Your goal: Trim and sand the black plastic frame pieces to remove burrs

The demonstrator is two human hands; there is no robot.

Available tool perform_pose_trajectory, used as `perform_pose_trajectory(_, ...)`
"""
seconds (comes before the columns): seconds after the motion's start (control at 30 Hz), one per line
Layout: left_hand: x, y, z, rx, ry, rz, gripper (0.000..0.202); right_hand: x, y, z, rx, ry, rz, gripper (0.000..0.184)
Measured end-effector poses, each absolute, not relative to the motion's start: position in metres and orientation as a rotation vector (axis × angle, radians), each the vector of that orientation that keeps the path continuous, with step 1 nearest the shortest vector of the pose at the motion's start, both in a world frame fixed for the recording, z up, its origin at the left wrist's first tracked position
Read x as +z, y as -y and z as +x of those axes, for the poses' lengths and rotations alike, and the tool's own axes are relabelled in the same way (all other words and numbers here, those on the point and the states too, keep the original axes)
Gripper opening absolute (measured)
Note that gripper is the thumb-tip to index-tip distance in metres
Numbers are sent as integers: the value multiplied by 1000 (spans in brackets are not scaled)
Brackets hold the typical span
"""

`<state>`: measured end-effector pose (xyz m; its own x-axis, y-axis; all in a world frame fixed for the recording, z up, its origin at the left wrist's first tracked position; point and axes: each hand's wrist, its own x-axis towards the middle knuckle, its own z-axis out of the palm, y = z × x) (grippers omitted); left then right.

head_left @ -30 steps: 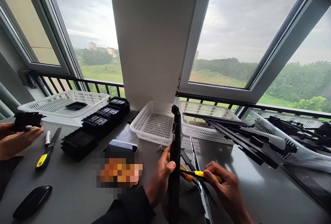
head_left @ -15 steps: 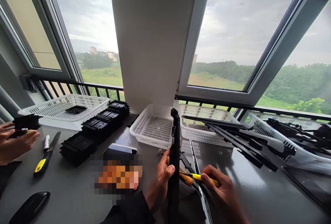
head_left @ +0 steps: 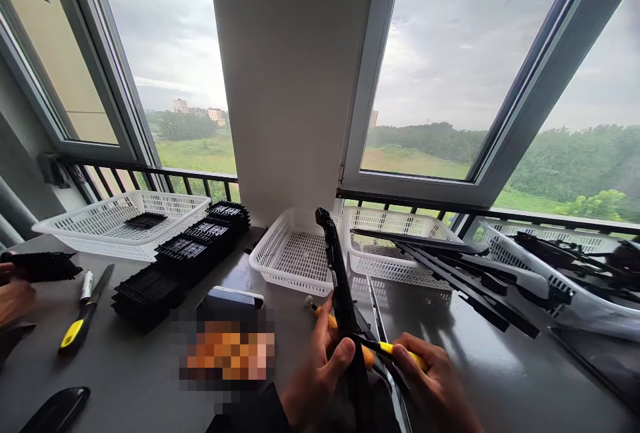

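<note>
In the head view my left hand [head_left: 325,360] is closed around a long black plastic strip [head_left: 340,286], its upper end leaning left. My right hand [head_left: 430,370] grips a slim tool with a yellow handle [head_left: 395,351]. The tool's dark, thin end touches or lies across the strip beside my left thumb; its kind does not show clearly. Behind my hands, partly hidden, an orange-handled tool [head_left: 369,358] lies on the table. A long, narrow, shiny strip [head_left: 380,313] lies there too.
White baskets [head_left: 265,256] line the window side; the right one holds black parts [head_left: 560,263]. Long dark strips [head_left: 450,280] jut over the table. Left stand stacked black grids [head_left: 150,286], a yellow-black knife [head_left: 83,323], a marker [head_left: 87,285] and another person's hand [head_left: 17,300] with a black part.
The black strip's top has tilted left, and its held part has shifted slightly right. The tool's dark end now crosses the strip by my left thumb. At left, the other person's black part has turned.
</note>
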<state>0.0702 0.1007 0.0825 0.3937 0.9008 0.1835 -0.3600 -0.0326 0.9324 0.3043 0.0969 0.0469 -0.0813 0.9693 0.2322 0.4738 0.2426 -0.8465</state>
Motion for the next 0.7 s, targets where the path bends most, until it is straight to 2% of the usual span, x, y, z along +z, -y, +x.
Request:
perform_pose_trajectory(0.27,76,-107,71,1240,-733,1251,103,49,-96,303,648,1655,-1378,65)
perform_pose_trajectory(0.53,81,-109,70,1306,-947,1220,75,48,-94,304,574,1655,-1403,60)
perform_pose_trajectory(0.7,77,-110,70,1331,-1004,1244,69,52,-93,299,531,1612,-1416,61)
